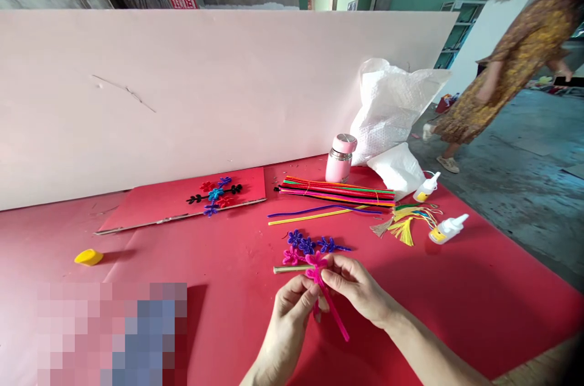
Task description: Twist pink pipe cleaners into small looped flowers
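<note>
A bright pink pipe-cleaner flower (316, 259) with looped petals is between my two hands above the red table. My left hand (291, 312) pinches it from below left, and my right hand (360, 289) grips its right side with thumb and fingers. A straight pink stem end slants down to the lower right beneath my hands. Just beyond lie several purple pipe-cleaner flowers (306, 245) and another pink flower (291, 256). A thin pale greenish stick (287, 269) lies left of the held flower, its right end hidden behind it.
A bundle of coloured pipe cleaners (333, 190), a pink flask (339, 160), yellow tassels (404, 231) and two glue bottles (448, 229) (427, 187) stand or lie behind. Finished flowers rest on a red board (155, 203). A yellow object (88, 257) sits left. Someone (515, 64) walks at right.
</note>
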Demonstrator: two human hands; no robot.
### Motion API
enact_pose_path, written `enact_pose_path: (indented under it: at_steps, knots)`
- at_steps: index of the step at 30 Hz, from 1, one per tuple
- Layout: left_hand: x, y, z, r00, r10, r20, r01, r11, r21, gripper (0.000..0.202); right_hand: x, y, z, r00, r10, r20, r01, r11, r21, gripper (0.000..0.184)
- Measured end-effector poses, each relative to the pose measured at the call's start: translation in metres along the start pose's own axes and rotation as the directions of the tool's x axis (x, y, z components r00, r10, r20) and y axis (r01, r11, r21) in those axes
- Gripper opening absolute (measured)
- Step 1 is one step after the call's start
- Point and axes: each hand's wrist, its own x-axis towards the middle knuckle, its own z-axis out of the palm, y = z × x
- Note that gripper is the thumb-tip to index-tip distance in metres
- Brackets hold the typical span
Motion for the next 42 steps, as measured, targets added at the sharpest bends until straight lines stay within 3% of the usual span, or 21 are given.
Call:
enact_pose_path:
  at_steps: [4, 7, 14, 19, 26, 32, 37, 42]
  knots:
    - [0.003, 0.001, 0.000, 0.999, 0.011, -0.031, -0.014, 0.995, -0.095, 0.014, -0.005, -0.003, 0.002, 1.000, 0.011, 0.017, -0.007, 0.981, -0.192, 0.022]
    - [0.003, 0.000, 0.000, 0.999, 0.021, -0.044, -0.024, 0.997, -0.075, 0.014, -0.007, -0.001, 0.007, 0.999, -0.046, 0.006, 0.045, 0.944, -0.327, 0.020]
    - [0.001, 0.001, -0.001, 0.998, 0.045, -0.047, -0.043, 0.998, 0.045, 0.015, -0.007, 0.003, 0.004, 0.987, -0.124, -0.104, 0.085, 0.942, -0.325, 0.021]
    - [0.002, 0.003, -0.002, 0.992, 0.079, -0.094, -0.078, 0.997, 0.009, 0.015, -0.009, 0.003, -0.001, 0.974, -0.177, -0.143, 0.111, 0.918, -0.380, 0.020]
    - [0.004, 0.001, -0.008, 0.971, 0.023, -0.238, -0.005, 0.997, 0.079, 0.019, -0.011, 0.003, 0.005, 0.948, -0.307, -0.081, 0.204, 0.785, -0.584, 0.011]
    - [0.005, 0.006, -0.009, 0.991, 0.074, -0.111, -0.045, 0.969, 0.244, 0.022, -0.012, 0.001, 0.003, 0.957, -0.289, -0.037, 0.198, 0.737, -0.646, 0.012]
    - [0.006, 0.009, -0.009, 0.998, 0.010, -0.057, 0.003, 0.974, 0.226, 0.021, -0.012, -0.006, 0.004, 0.980, -0.195, 0.051, 0.180, 0.733, -0.657, 0.019]
    - [0.005, 0.008, -0.009, 0.994, 0.030, -0.101, -0.009, 0.979, 0.203, 0.024, -0.017, -0.006, 0.009, 0.943, -0.326, -0.064, 0.214, 0.744, -0.633, 0.010]
